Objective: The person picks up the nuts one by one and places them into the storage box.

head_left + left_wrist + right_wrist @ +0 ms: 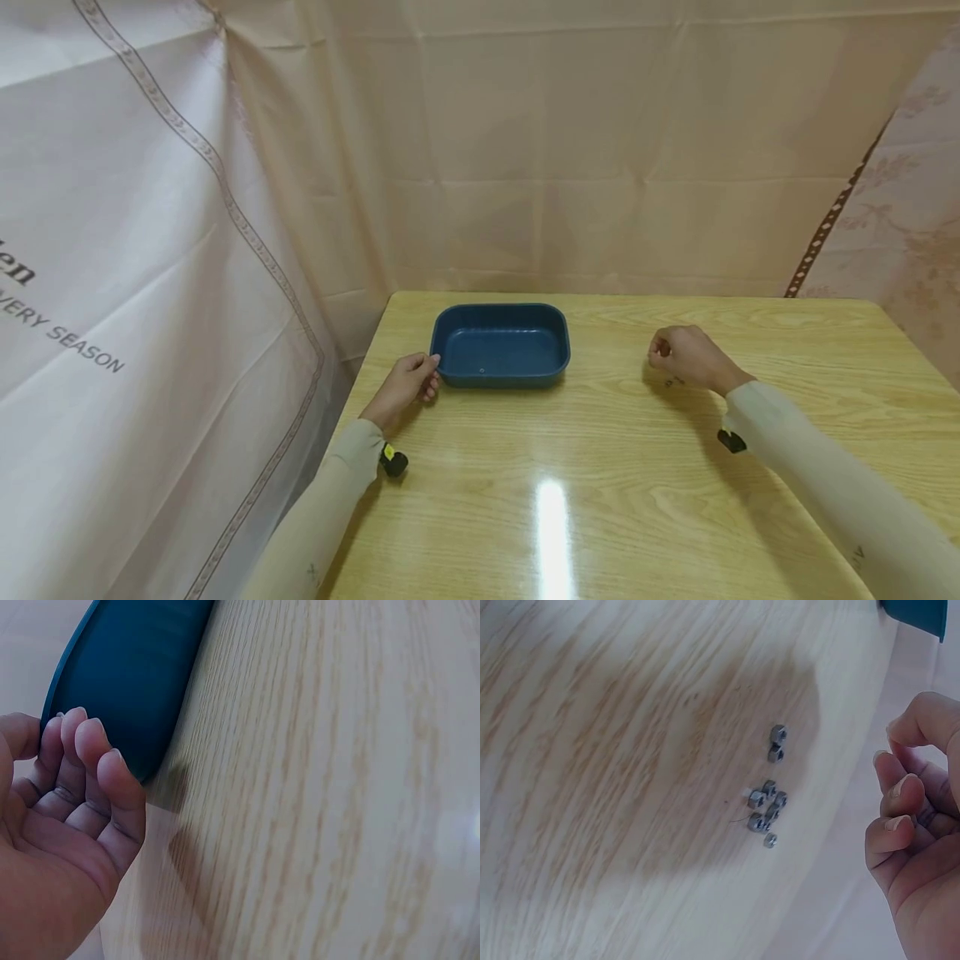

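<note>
A dark blue rectangular tray (pixel 501 382) stands toward the back left of the table. My left hand (pixel 408 379) pinches its near left corner at the rim; in the left wrist view the fingers curl against the tray's wall (pixel 131 682). One small ring-like piece (pixel 482 370) lies inside the tray. To the right, my right hand (pixel 686 354) hovers over several small metal hex nuts (pixel 675 382). The right wrist view shows these nuts (pixel 772 810) loosely clustered on the wood. My right hand's fingers (pixel 904 795) are curled, and whether anything sits between the fingertips is hidden.
The wood-grain table (pixel 480 467) has a bright light reflection (pixel 553 533) near its front. Beige cloth (pixel 525 150) hangs behind it, and a printed white cloth (pixel 135 292) hangs along the left. Both wrists carry small black cameras (pixel 393 462).
</note>
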`<state>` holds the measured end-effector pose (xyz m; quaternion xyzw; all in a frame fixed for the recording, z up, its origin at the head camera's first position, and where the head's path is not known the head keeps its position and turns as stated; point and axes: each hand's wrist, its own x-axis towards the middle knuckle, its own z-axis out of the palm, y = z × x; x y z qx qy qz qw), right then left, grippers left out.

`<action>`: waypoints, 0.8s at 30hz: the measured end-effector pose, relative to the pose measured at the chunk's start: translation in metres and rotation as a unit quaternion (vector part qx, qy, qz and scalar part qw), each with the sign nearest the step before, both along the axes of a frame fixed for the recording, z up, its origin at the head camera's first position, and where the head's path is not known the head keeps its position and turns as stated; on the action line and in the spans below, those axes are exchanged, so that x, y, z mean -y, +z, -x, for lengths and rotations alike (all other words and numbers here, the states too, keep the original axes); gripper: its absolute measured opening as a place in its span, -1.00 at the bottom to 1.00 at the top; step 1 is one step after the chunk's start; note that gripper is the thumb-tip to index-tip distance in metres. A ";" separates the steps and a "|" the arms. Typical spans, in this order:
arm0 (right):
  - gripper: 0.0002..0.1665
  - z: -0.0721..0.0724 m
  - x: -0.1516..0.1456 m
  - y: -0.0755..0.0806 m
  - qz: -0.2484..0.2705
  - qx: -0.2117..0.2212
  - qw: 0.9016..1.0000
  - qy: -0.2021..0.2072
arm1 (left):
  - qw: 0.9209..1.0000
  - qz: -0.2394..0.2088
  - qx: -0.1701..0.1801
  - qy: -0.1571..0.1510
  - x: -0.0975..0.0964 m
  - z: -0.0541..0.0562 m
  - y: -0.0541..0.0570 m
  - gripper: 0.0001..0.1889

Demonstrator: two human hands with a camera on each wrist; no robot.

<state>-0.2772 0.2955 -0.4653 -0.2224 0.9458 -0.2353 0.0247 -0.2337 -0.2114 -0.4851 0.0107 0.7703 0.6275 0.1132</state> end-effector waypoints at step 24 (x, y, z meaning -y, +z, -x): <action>-0.92 0.001 0.025 0.014 0.012 -0.023 0.999 0.018 | 1.000 0.000 0.003 0.004 -0.002 0.001 0.000 -0.55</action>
